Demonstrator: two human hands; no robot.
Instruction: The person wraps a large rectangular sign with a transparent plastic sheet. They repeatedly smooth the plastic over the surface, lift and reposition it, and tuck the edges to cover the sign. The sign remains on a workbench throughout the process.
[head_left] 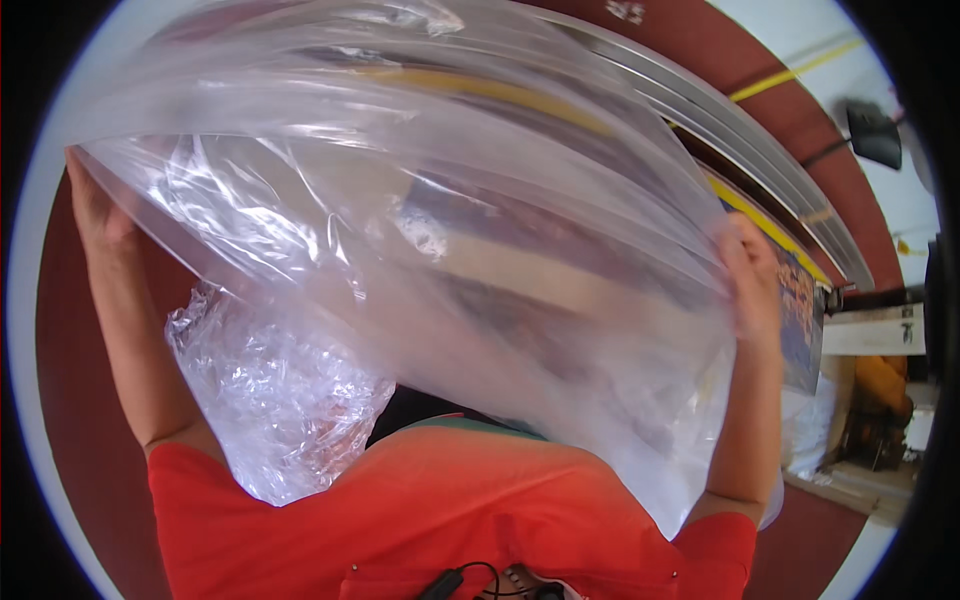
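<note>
At the far left, the bare left hand [102, 208] is closed on the edge of a broad sheet of clear, glossy plastic [440, 190], fingertips at its corner. Below it, near the left forearm, lies a crumpled heap of transparent plastic film [280, 400] on the red-brown floor [85, 400]; whether heap and sheet are joined cannot be told. The sheet spans the centre, raised between both hands, bowed and creased. Whether it is single-layered or a bag cannot be determined. By judgement, opening out is well advanced; smoothing is incomplete, and the heap remains unspread. At right, the bare right hand [752, 275], somewhat blurred, appears to grip the sheet's opposite edge. Beyond it stand a blue panel with orange markings [800, 315] and curved-looking grey metal rails [770, 150].
</note>
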